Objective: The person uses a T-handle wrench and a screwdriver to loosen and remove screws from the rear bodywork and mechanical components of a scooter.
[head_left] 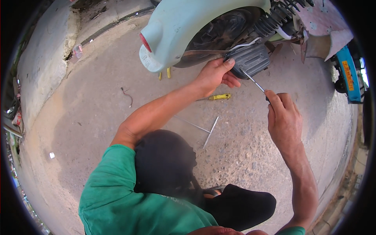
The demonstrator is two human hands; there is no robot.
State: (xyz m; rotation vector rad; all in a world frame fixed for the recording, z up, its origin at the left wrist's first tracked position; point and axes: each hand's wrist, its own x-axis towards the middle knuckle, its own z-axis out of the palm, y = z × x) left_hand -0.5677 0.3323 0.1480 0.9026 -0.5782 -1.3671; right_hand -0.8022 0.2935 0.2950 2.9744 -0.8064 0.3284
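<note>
Black ribbed box [253,60], one: low beside the rear wheel of a scooter, upper middle of the view, ridged face showing

Left hand [217,75]: holding the box by its left end, thumb laid against the edge, fingers curled below

Right hand [285,117]: closed round the handle of a screwdriver, index finger stretched along it, handle mostly hidden by the fingers

Screwdriver [254,81], one: thin metal shaft slanting up and leftward, tip at the lower edge of the box; exact seat of the tip too small to tell

White tube [244,44], one: curved, just above the box

Scooter [172,31], one: pale green body, with dark wheel [221,29], black coil spring [276,18] and red tail light [145,42]

Yellow-handled tool [220,96], one: on the ground, below the left hand

Yellow handles [169,73], two: side by side, near the tail of the scooter

T-shaped metal bar [212,131], one: flat on the ground, near the left knee [162,164], which is in black

Short dark wire [127,96], one: on the ground, left of the left forearm

Clear plastic cup [77,51], one: upper left, by broken concrete

Blue vehicle [348,74], partly visible: right edge, orange plate attached

Green shirt [113,184]: on the person, lower left
</note>
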